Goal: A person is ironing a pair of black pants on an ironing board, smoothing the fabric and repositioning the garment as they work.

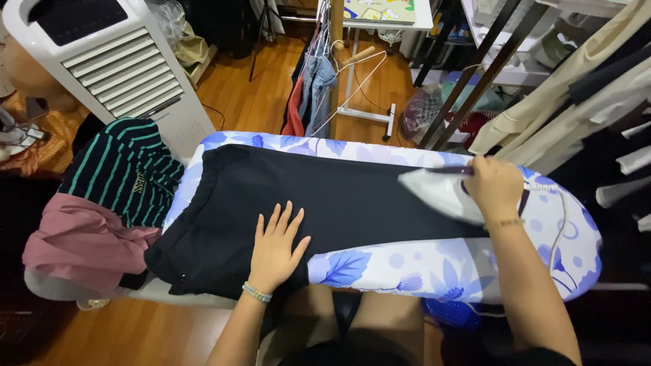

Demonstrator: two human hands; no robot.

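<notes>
Left hand (277, 245) lies flat and open on black cloth (325, 203) stretching rightward along the ironing board (407, 268), where right hand (494, 186) clasps the iron (437, 193).

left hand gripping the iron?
No, the left hand lies flat and open on the black garment; the right hand grips the iron.

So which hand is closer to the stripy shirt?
Left. The left hand lies flat on the black garment, nearer the striped shirt. The right hand grips the iron, far across the board.
</notes>
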